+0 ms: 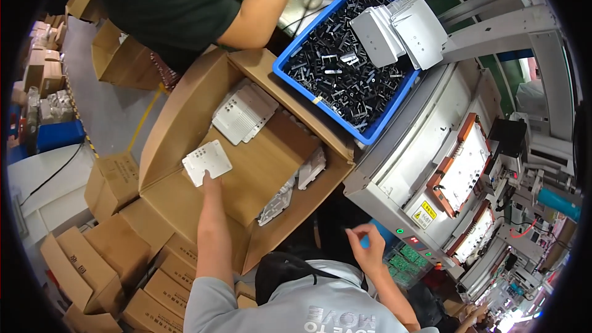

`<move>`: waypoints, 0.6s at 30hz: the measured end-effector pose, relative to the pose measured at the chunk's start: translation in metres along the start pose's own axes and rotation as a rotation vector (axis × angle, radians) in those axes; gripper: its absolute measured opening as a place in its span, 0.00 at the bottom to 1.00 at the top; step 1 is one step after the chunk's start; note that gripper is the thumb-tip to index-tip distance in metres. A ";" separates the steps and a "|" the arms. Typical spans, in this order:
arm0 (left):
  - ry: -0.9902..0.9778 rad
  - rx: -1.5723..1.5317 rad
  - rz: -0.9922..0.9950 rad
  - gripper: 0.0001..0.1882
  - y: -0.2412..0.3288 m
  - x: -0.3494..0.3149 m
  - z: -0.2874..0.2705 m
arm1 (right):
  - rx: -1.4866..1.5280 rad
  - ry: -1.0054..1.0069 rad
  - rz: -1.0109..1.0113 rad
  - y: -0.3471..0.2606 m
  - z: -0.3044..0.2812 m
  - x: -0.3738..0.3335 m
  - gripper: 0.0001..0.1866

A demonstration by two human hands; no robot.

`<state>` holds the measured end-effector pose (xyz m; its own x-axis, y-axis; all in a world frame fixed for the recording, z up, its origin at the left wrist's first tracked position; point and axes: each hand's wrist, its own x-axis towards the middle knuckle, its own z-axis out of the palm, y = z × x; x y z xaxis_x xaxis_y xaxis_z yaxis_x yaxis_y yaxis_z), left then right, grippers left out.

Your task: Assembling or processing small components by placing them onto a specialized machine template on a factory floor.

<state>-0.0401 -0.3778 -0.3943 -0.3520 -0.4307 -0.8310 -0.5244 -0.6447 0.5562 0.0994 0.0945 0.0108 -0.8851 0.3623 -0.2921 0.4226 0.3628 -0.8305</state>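
My left hand (212, 182) grips the near edge of a white plastic panel (208, 161) with small holes and holds it over the left part of a large open cardboard box (185, 102). A stack of similar white ribbed panels (245, 113) sits in the box, farther from me. More white pieces (275, 203) lie at the box's right side, partly hidden by a cardboard sheet (265, 160). Off to the right of the box, my right hand (368, 243) is raised near my body. Its fingers are loosely curled, a gap shows between them and the thumb, and nothing is visible in it.
A blue bin (317, 103) of small black parts stands beyond the box, white panels (419, 32) resting on its corner. At right is a grey machine (394, 182) with orange-framed fixtures (459, 166). Another person's arm (262, 15) reaches in at the top. Cardboard cartons (92, 265) crowd the lower left.
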 end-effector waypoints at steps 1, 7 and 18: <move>-0.005 0.003 0.010 0.21 0.004 0.011 -0.007 | -0.027 0.025 -0.151 -0.016 0.005 0.022 0.09; 0.141 0.034 -0.164 0.18 -0.013 -0.008 0.016 | -0.253 0.045 -0.269 -0.057 0.024 0.175 0.06; -0.049 -0.036 0.185 0.19 0.015 -0.077 -0.017 | -0.671 0.207 -0.577 -0.019 0.052 0.314 0.11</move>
<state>-0.0083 -0.3650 -0.3217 -0.4779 -0.5131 -0.7130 -0.4196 -0.5797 0.6985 -0.1966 0.1563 -0.0900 -0.9691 0.0924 0.2285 0.0063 0.9361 -0.3516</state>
